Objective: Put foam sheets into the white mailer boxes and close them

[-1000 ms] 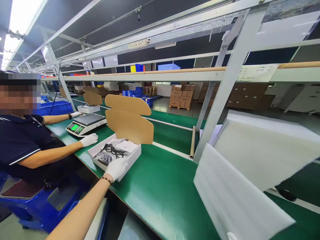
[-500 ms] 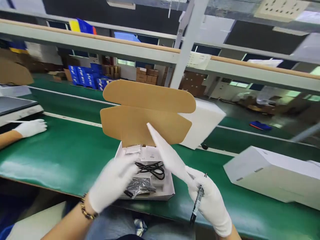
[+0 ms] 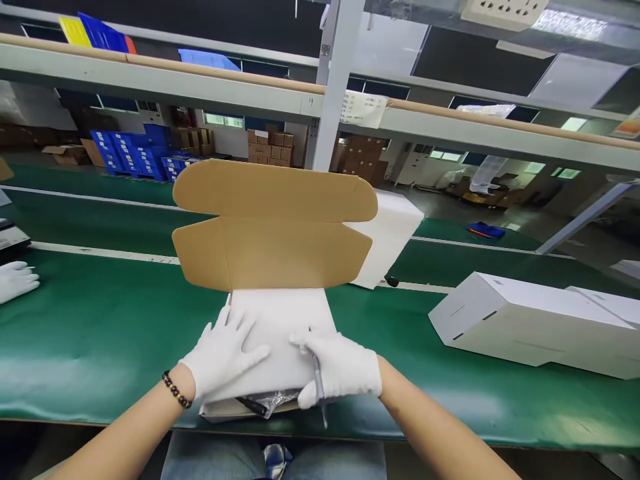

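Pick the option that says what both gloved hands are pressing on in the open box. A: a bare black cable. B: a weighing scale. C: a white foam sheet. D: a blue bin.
C: the left hand and right hand lie flat on a white foam sheet covering the open box.
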